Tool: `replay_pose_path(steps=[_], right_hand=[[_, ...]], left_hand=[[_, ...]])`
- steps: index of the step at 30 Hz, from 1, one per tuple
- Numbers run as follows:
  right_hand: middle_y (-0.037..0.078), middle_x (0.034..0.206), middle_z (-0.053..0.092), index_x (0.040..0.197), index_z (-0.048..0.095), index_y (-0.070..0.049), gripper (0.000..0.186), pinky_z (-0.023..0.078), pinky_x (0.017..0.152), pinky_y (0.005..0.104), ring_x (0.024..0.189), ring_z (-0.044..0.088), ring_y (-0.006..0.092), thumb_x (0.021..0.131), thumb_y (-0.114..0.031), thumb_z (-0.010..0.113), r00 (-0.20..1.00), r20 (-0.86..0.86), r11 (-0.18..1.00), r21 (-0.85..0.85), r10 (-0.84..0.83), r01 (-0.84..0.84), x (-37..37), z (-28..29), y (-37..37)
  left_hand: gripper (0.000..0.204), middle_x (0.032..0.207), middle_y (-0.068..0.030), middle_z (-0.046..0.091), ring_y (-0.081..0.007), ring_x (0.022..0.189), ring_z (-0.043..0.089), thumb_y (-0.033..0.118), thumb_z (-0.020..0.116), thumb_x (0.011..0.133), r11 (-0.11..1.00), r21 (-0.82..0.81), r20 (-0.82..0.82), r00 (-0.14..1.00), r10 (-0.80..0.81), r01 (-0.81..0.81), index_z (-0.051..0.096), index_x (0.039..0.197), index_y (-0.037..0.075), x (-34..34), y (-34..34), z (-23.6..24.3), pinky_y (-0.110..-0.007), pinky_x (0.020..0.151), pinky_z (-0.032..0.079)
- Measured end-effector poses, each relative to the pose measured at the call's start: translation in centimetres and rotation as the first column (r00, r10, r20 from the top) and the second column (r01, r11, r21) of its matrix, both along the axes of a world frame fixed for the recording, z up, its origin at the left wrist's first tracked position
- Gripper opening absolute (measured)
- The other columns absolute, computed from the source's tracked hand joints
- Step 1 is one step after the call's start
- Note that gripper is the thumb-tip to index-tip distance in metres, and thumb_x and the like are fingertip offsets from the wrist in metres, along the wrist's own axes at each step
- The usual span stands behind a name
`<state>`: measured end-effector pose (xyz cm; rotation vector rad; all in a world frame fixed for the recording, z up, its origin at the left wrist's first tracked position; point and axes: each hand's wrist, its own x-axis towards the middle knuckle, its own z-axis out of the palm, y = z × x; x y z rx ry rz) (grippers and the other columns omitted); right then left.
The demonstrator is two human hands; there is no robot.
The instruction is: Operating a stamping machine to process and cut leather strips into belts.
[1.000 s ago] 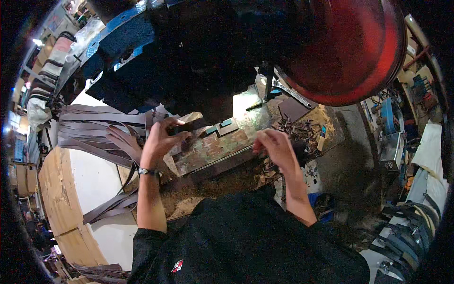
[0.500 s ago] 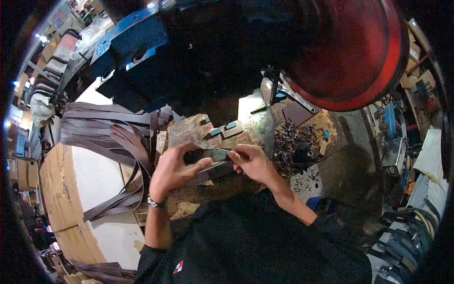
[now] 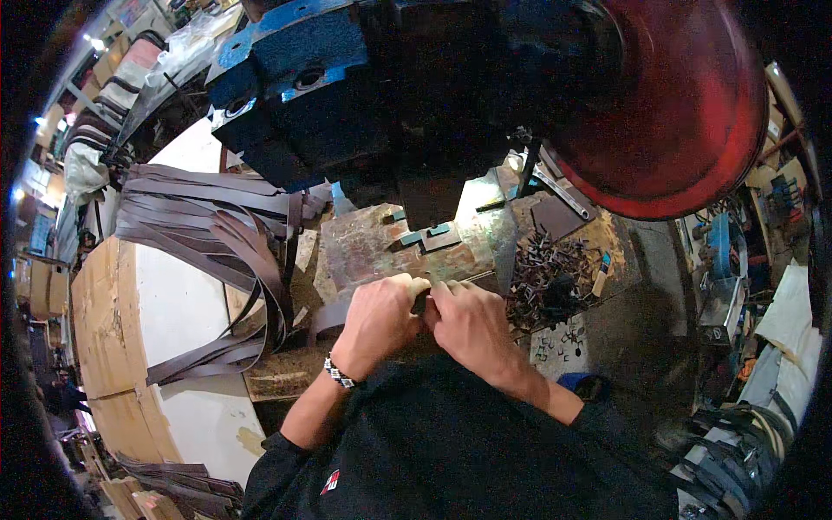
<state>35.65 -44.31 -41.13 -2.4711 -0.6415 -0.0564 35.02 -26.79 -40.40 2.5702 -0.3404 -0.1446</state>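
Observation:
My left hand (image 3: 381, 314) and my right hand (image 3: 472, 325) meet just in front of the metal bed plate (image 3: 351, 247). Both are closed, knuckles up, with thumbs and fingertips close together. A grey leather-like strap (image 3: 328, 319) runs out to the left behind my left hand; most of the held part is hidden by my fingers. On the plate beyond my hands lie small teal-topped blocks (image 3: 438, 230). Over them hangs the dark head of a blue press (image 3: 303, 52).
A large red wheel (image 3: 676, 130) fills the upper right. Grey straps (image 3: 191, 204) lie bundled at left over a white board (image 3: 173, 316). To the right sit a heap of small dark offcuts (image 3: 550, 273), a wrench (image 3: 559, 191) and a knife-like tool with a pale handle (image 3: 600, 282).
My hands have turned knuckles up and come together, covering the strap end that showed between them. The left hand has moved right; the view has shifted slightly.

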Motion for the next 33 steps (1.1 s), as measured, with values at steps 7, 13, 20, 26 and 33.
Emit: replay_pose_path(steps=[7,13,20,26,33], right_hand=[[0.016,0.073,0.061,0.078,0.058,-0.002,0.019,0.052,0.064,0.0467,0.072,0.064,0.0369,0.089,-0.016,0.067,0.994,-0.002,0.979,0.174,0.112,-0.11,-0.2,2.0,-0.2],[0.018,0.075,0.061,0.085,0.062,-0.001,0.016,0.051,0.065,0.0457,0.071,0.065,0.0357,0.089,-0.016,0.066,0.889,-0.144,0.884,0.258,0.434,-0.39,-0.8,4.0,-2.1],[0.019,0.079,0.068,0.09,0.07,-0.002,0.029,0.053,0.071,0.0489,0.076,0.068,0.0402,0.09,-0.031,0.067,0.874,-0.485,0.952,-0.259,0.017,-0.163,-0.6,-2.0,-13.9],[0.019,0.083,0.068,0.095,0.071,-0.007,0.025,0.053,0.069,0.0466,0.078,0.067,0.0402,0.089,-0.031,0.071,0.854,-0.455,0.932,-0.353,-0.252,0.087,0.4,-0.5,-13.1],[0.016,0.139,0.051,0.139,0.057,-0.013,0.055,0.045,0.103,0.0455,0.123,0.054,0.0315,0.087,-0.025,0.074,0.988,-0.151,0.994,0.103,0.041,-0.026,0.6,-4.1,-9.2]], left_hand=[[0.037,0.096,-0.0147,0.068,-0.036,0.09,0.067,0.017,0.073,0.081,0.994,-0.093,0.019,0.998,-0.057,0.059,0.069,0.116,0.009,0.0,0.8,-0.8,-0.045,0.077,0.054],[0.048,0.109,-0.0179,0.069,-0.0371,0.1,0.067,0.019,0.081,0.08,0.956,-0.286,0.06,0.997,-0.049,0.064,0.067,0.124,0.007,0.5,1.2,-1.9,-0.042,0.085,0.054],[0.046,0.112,-0.0173,0.071,-0.0327,0.103,0.069,0.02,0.085,0.078,0.88,-0.473,-0.048,0.999,0.014,-0.035,0.071,0.119,0.003,0.0,2.8,3.1,-0.039,0.089,0.053],[0.038,0.106,-0.0121,0.074,-0.0233,0.095,0.07,0.017,0.084,0.078,0.81,-0.586,-0.007,1.0,0.024,-0.024,0.074,0.111,0.002,-1.5,5.5,5.0,-0.036,0.087,0.054],[0.063,0.133,-0.0208,0.06,-0.0285,0.117,0.06,0.023,0.072,0.091,0.338,-0.577,0.415,0.089,0.905,-0.743,0.049,0.142,-0.007,-5.1,21.2,-0.8,-0.039,0.103,0.047]])
